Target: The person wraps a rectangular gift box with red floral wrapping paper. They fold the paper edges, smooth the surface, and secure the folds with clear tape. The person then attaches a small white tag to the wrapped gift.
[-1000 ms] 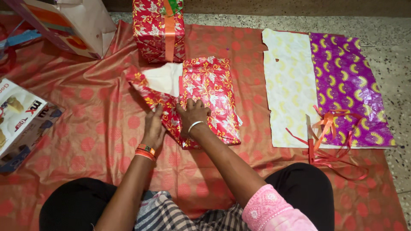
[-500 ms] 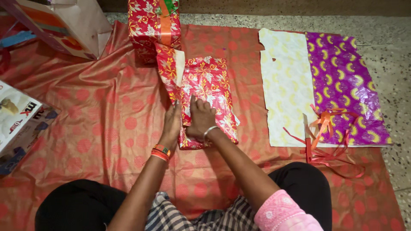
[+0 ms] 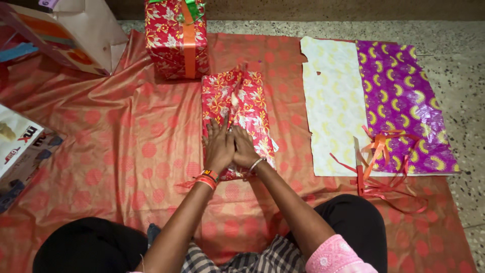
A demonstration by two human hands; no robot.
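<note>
Both hands lay flat on the near half of the parcel (image 3: 235, 108), a box part-wrapped in red floral paper that sat in the middle of a red dotted cloth (image 3: 116, 136) spread over the speckled floor (image 3: 465, 65). The left hand (image 3: 218, 146) and right hand (image 3: 244, 147) rested side by side, touching along the thumbs, with fingers (image 3: 217, 129) stretched out and lying close together, gripping nothing; pressed palm-down like that, they seemed to be pinning the folded paper against the box so the overlap would not spring open. Along the top of the parcel the paper edges met in a raised, crumpled seam (not taped, as far as could be seen), and the far end looked loose. Just beyond it stood a finished gift (image 3: 177, 38), wrapped in the same paper and bound with an orange ribbon and a green bow, set back as if to keep it clear of the work. To the right, well apart, lay a white patterned sheet (image 3: 333, 101) beside a purple sheet (image 3: 401, 101), flat and within reach, with orange and red ribbons (image 3: 381, 151) trailing over their near edge. A paper bag (image 3: 76, 30) leaned at the far left, and a printed carton (image 3: 17, 146) lay at the left edge.
</note>
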